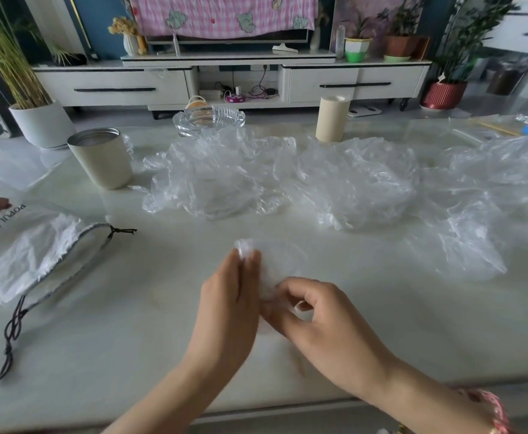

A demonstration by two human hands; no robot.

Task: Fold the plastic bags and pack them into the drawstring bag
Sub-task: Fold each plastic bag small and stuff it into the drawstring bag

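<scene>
We find the fingertips (250,256) of the left hand (225,302) laid flat and close together, pressing one end of a small folded plastic bag (267,277) against the table (131,324); a puckered tip of film shows just beyond them. The right hand (316,317) is curled, thumb and forefinger pinched on the near end of the same bag, so both hands are closed on it and neither is free. The fold appears narrow and partly done; how many layers it holds we cannot tell. Outward from the hands, the loose plastic bags (219,177) lie crumpled across the far half of the table, unfolded, with more film spreading to the right. The drawstring bag (28,249) lies at the left edge, well apart from the hands, its mouth facing them and its dark cord (12,333) trailing toward the near edge. We judge the main risk to be spring-back: the film is thin and slick, and if either hand lets go before the fold is creased, it may open again. A second risk is the carry to the left, where a one-handed grip could let the packet unroll, or the flat mouth could resist entry. A cup (100,158) stands behind the bag. Legible writing: "POPULAR" on the drawstring bag, beside a brown bear figure.
</scene>
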